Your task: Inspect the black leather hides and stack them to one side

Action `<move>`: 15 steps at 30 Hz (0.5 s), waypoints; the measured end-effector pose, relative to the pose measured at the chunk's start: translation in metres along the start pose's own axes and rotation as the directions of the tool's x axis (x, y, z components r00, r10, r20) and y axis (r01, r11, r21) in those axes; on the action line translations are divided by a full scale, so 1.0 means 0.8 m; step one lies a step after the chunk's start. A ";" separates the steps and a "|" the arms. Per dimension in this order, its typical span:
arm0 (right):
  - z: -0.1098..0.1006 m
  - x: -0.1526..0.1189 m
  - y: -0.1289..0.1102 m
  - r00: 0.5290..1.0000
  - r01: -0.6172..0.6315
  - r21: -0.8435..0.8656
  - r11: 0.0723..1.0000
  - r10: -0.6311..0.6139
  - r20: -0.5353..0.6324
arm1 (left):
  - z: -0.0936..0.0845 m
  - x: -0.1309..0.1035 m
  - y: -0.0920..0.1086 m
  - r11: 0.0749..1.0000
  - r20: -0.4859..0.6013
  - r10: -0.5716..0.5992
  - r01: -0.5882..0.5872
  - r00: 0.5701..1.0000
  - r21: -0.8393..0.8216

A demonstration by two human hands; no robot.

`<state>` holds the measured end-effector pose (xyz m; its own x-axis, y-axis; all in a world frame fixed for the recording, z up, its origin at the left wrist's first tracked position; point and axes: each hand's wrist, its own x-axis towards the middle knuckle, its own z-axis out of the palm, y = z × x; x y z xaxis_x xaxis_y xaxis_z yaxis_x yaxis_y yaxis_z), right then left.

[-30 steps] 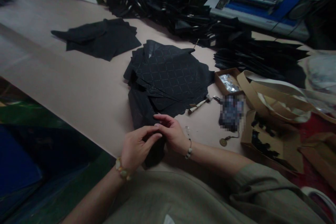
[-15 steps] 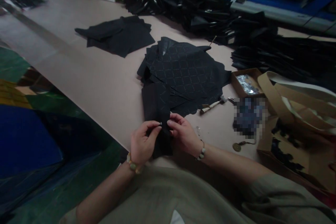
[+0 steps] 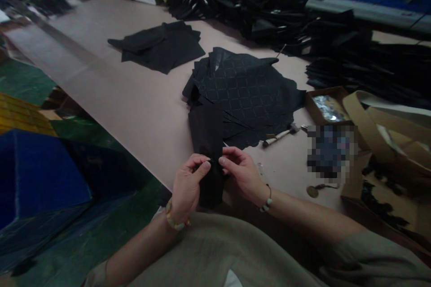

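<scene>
My left hand (image 3: 188,184) and right hand (image 3: 242,172) pinch the black strip (image 3: 208,143) taut between both grips, steadying its edge.

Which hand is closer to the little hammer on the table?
Right. The right hand is just below the little hammer, apart from it. The left hand is farther, across the black strip.

Inspector: What differs from a second ago?

Recorder: The left hand (image 3: 187,184) and right hand (image 3: 241,174) have risen slightly off the surface (image 3: 134,98). Their fingertips, first overlapping on the black strip (image 3: 208,143), now pinch it from either side, and the strip hangs straighter between them.
</scene>
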<state>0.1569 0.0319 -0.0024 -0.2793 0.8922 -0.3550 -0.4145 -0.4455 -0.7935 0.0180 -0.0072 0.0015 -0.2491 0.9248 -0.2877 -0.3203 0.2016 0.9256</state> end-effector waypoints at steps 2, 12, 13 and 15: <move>-0.001 -0.001 0.000 0.999 0.038 -0.038 0.999 -0.038 0.007 | 0.002 -0.001 0.003 0.999 -0.005 -0.016 0.016 1.000 -0.032; -0.002 -0.005 0.001 0.991 0.131 -0.133 0.982 -0.126 0.047 | 0.002 -0.002 0.004 0.992 0.007 -0.050 0.051 0.999 -0.112; -0.002 -0.005 0.002 0.990 0.137 -0.138 0.981 -0.132 0.044 | 0.003 -0.002 0.004 0.993 0.004 -0.046 0.046 0.999 -0.106; -0.002 -0.005 0.002 0.989 0.147 -0.148 0.978 -0.143 0.038 | 0.003 -0.003 0.005 0.995 -0.005 -0.035 0.034 0.999 -0.093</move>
<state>0.1589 0.0280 -0.0033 -0.2500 0.9432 -0.2189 -0.3182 -0.2935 -0.9014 0.0194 -0.0075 0.0065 -0.2424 0.9155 -0.3211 -0.4122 0.2024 0.8883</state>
